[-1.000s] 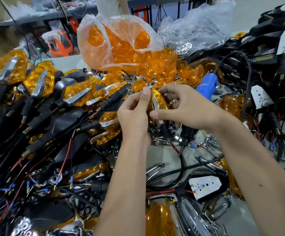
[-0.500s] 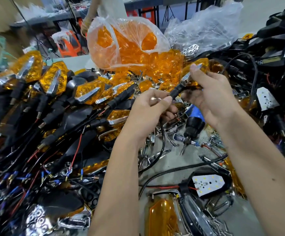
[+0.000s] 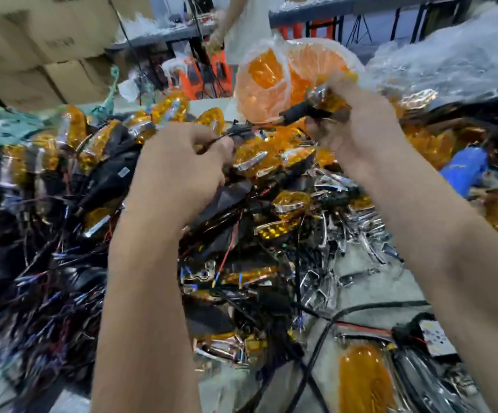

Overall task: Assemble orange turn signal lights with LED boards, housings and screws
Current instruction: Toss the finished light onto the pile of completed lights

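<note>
Your right grip (image 3: 358, 126) clasps the assembled turn signal light (image 3: 322, 107), now lifted clear of the surface toward the lens bag (image 3: 271, 76) beyond it, while your left grip (image 3: 182, 162) pinches its trailing wire (image 3: 238, 133), suggesting this unit is finished and heading to the pile.

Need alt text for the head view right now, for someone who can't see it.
Two raised hands hold one turn signal over a cluttered bench: the right hand grips its orange head, the left hand pinches its wires. Below lie finished signals, and a bag of orange lenses sits behind.
</note>
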